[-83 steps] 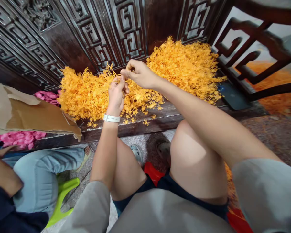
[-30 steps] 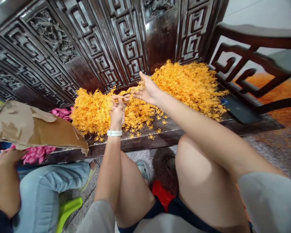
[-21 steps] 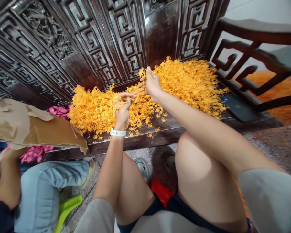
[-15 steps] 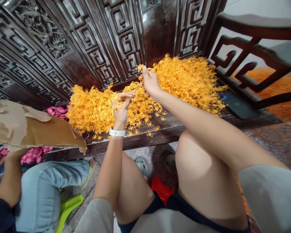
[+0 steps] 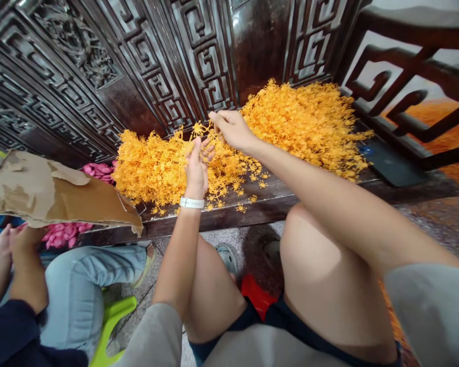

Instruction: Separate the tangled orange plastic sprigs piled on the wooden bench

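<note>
My right hand (image 5: pixel 232 131) pinches a small orange plastic flower piece (image 5: pixel 199 129) with thin spidery petals, which sticks out to the left of its fingertips. Just below that piece is my left hand (image 5: pixel 198 168), wearing a white wristband (image 5: pixel 192 203). Its palm is turned up and its fingers are apart and slightly curled; I make out nothing firmly gripped in it. Behind and around both hands lies a heap of the same orange pieces (image 5: pixel 149 171), loosely tangled. A bigger, denser heap of orange pieces (image 5: pixel 306 130) spreads to the right of my right hand.
Everything lies on a dark wooden bench (image 5: pixel 268 191) with a carved back (image 5: pixel 262 56). A phone (image 5: pixel 396 165) rests by the right armrest (image 5: pixel 424 61). At left, a torn cardboard piece (image 5: pixel 76 193) stands near pink pieces (image 5: pixel 67 233) and a co-worker's hands (image 5: pixel 23 242).
My right hand has come slightly down, its fingers now pointing left. My left hand has turned palm up and moved a little right, its fingers no longer stretched sideways. The view has shifted slightly.
</note>
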`<act>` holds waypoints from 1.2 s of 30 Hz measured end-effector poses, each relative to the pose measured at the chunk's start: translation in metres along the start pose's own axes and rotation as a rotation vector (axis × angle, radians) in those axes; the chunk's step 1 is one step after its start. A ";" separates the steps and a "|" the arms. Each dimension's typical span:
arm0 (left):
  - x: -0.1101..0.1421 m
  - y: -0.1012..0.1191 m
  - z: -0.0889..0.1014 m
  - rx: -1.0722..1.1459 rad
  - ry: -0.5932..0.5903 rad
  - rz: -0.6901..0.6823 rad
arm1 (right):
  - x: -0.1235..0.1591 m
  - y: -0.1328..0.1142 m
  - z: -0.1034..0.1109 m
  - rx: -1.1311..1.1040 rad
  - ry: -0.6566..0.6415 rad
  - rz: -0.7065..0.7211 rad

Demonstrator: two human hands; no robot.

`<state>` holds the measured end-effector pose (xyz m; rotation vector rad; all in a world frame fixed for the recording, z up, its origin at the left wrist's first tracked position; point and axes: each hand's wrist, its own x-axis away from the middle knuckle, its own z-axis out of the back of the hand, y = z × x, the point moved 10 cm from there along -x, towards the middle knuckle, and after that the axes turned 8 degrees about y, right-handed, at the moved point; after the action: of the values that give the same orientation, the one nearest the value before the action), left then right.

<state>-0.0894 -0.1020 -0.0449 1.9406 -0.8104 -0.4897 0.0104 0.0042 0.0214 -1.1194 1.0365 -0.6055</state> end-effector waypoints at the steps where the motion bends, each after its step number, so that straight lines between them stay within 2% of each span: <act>1: 0.002 -0.002 -0.002 -0.007 -0.004 0.019 | 0.003 -0.002 -0.003 0.043 -0.010 0.034; 4: 0.009 -0.007 -0.011 0.004 -0.026 0.064 | 0.009 -0.007 -0.004 0.200 0.002 0.128; 6: 0.013 -0.012 -0.015 0.030 -0.030 0.093 | 0.011 -0.004 -0.005 0.278 0.010 0.131; 9: 0.016 -0.018 -0.013 0.036 0.045 0.119 | 0.011 0.003 -0.006 0.321 0.006 0.104; 11: 0.017 -0.019 -0.011 0.033 0.082 0.132 | 0.010 0.005 -0.004 0.304 0.027 0.101; 13: 0.018 -0.018 -0.011 0.031 0.070 0.152 | 0.008 0.005 -0.004 0.255 0.035 0.120; 18: 0.016 -0.009 -0.012 -0.006 -0.036 0.163 | 0.009 -0.007 -0.016 0.114 -0.097 0.188; 22: 0.005 -0.003 -0.010 0.015 -0.089 0.089 | 0.014 -0.005 -0.021 -0.032 -0.124 0.073; 27: -0.002 -0.004 -0.011 0.008 -0.163 0.057 | 0.026 0.001 -0.047 -0.236 -0.298 -0.150; 31: 0.001 0.004 -0.005 -0.027 -0.187 0.072 | 0.032 -0.019 -0.056 -0.348 -0.379 -0.213; 36: -0.004 0.030 0.007 -0.038 -0.179 -0.049 | 0.040 -0.051 -0.052 -0.460 -0.485 -0.232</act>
<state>-0.1061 -0.1134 -0.0219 1.9036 -0.8619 -0.7116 -0.0148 -0.0699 0.0500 -1.7064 0.6370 -0.2496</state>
